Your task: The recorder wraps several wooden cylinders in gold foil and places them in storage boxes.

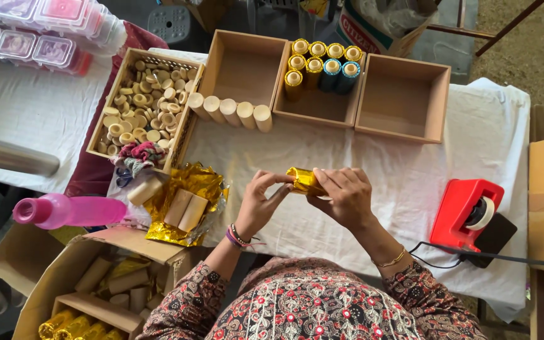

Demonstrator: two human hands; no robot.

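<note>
Both my hands hold a short tube wrapped in gold foil [304,181] above the white tablecloth [410,182]. My left hand [258,203] grips its left end with fingers curled. My right hand [344,193] presses the foil on the right side. To the left, two bare cardboard tubes [185,209] lie on a pile of gold foil sheets [206,182]. A row of several bare tubes [229,112] lies at the front of an open cardboard box [242,69].
A box [318,104] holds several foil-wrapped tubes. An open box [404,97] stands right of it, a tray of small wooden rings [141,101] at left. A red tape dispenser [467,214] sits at right, a pink bottle [70,211] at left, a carton of tubes [105,283] below.
</note>
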